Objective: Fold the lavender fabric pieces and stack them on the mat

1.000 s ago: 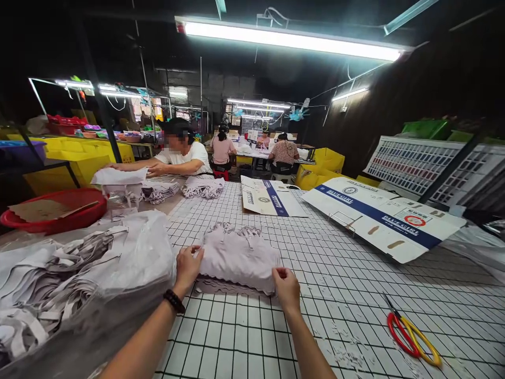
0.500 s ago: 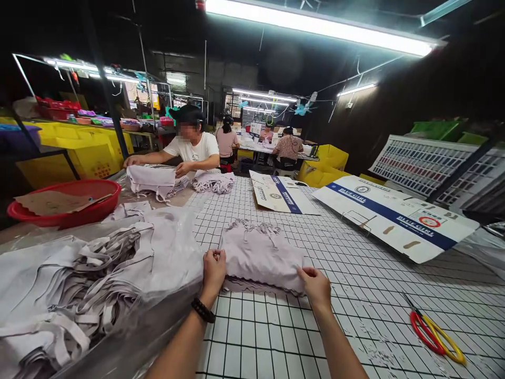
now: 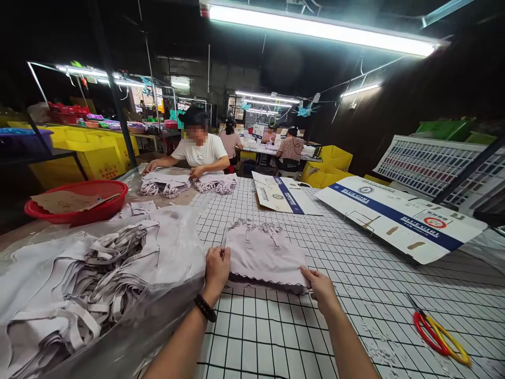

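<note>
A neat stack of pale lilac camisole tops [image 3: 268, 258] lies on the grid-patterned table in front of me, thin straps at the far end and a wavy hem towards me. My left hand [image 3: 217, 268] is closed at the stack's left edge, its fingertips curled on the cloth. At the right front corner, my right hand [image 3: 321, 288] pinches the hem between thumb and fingers. Left of my arm, a clear plastic bag [image 3: 185, 263] holds a large heap of similar garments [image 3: 106, 268] with tangled straps.
Scissors [image 3: 437, 331] with red and yellow handles lie at the right. Flattened cartons [image 3: 398, 221] rest behind them. A red basket [image 3: 74, 202] stands at the left. Across the table, a co-worker [image 3: 203, 152] handles further garment stacks [image 3: 165, 184]. Thread scraps dot the table [image 3: 268, 337].
The top garment's hem now lies flatter and further back over the stack, with my hands still at its sides. The co-worker's raised garment is now down on the pile. The view has shifted slightly.
</note>
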{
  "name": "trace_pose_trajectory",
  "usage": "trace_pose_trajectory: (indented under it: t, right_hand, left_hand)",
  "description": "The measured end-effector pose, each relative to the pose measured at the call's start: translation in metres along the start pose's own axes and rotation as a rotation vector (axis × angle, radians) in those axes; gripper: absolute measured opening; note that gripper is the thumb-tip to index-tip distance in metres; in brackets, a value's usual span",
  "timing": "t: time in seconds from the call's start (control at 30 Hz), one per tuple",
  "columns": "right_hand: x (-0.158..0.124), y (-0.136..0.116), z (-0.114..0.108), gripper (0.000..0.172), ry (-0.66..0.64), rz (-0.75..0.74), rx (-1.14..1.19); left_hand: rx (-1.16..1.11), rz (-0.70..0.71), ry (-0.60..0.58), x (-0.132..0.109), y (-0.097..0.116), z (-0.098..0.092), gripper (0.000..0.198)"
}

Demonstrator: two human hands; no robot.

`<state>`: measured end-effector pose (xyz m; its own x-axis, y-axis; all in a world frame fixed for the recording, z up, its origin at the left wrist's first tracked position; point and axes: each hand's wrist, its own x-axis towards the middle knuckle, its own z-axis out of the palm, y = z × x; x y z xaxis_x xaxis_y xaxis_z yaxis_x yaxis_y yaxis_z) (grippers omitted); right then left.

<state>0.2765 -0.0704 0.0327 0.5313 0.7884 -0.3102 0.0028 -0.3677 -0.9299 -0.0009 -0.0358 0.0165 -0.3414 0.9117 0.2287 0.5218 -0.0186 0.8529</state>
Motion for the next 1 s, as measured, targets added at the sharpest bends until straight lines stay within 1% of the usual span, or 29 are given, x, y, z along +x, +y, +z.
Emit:
trace_pose_trajectory:
  t: [0.13, 0.23, 0.3, 0.37, 0.43, 0.5, 0.6, 0.67, 0.73, 0.8, 0.83, 0.9, 0.93, 1.0]
  right_hand:
    - [-0.018, -0.007, -0.022, 0.034, -0.130, 0.039, 0.177]
    - [-0.041, 0.003, -0.047, 0.034, -0.172, 0.099, 0.136]
    - [-0.059, 0.019, -0.061, 0.033, -0.204, 0.165, 0.050]
    - [-0.075, 0.042, -0.073, 0.033, -0.240, 0.221, -0.026]
    - [-0.088, 0.068, -0.081, 0.035, -0.267, 0.240, -0.073]
    - [-0.097, 0.093, -0.088, 0.038, -0.276, 0.229, -0.113]
    - [-0.105, 0.123, -0.096, 0.043, -0.301, 0.177, -0.210]
    - [-0.109, 0.133, -0.102, 0.045, -0.327, 0.145, -0.285]
    - [-0.112, 0.136, -0.106, 0.045, -0.351, 0.132, -0.356]
    - [-0.114, 0.132, -0.110, 0.041, -0.359, 0.105, -0.463]
    - [-0.115, 0.127, -0.111, 0.036, -0.342, 0.074, -0.545]
    - [-0.118, 0.113, -0.110, 0.027, -0.256, -0.020, -0.737]
    - [-0.120, 0.105, -0.106, 0.024, -0.194, -0.082, -0.819]
    - [-0.123, 0.088, -0.092, 0.022, -0.100, -0.241, -0.904]
  left_hand:
    - [-0.045, -0.119, -0.101, -0.018, 0.017, -0.021, 0.030]
    - [-0.031, -0.177, -0.151, -0.042, 0.017, -0.042, 0.029]
    - [0.001, -0.212, -0.211, -0.063, 0.008, -0.055, 0.032]
    - [0.042, -0.253, -0.289, -0.088, -0.008, -0.065, 0.035]
    - [0.077, -0.302, -0.362, -0.113, -0.023, -0.073, 0.037]
    - [0.108, -0.357, -0.410, -0.135, -0.034, -0.080, 0.038]
    - [0.163, -0.405, -0.459, -0.158, -0.036, -0.091, 0.036]
    - [0.198, -0.403, -0.489, -0.165, -0.032, -0.098, 0.034]
    - [0.236, -0.378, -0.518, -0.168, -0.027, -0.106, 0.032]
    - [0.312, -0.342, -0.556, -0.169, -0.026, -0.112, 0.030]
    - [0.367, -0.328, -0.580, -0.170, -0.027, -0.115, 0.029]
    - [0.478, -0.298, -0.604, -0.173, -0.031, -0.119, 0.025]
    - [0.527, -0.265, -0.571, -0.174, -0.033, -0.120, 0.024]
    - [0.586, -0.131, -0.418, -0.178, -0.036, -0.117, 0.029]
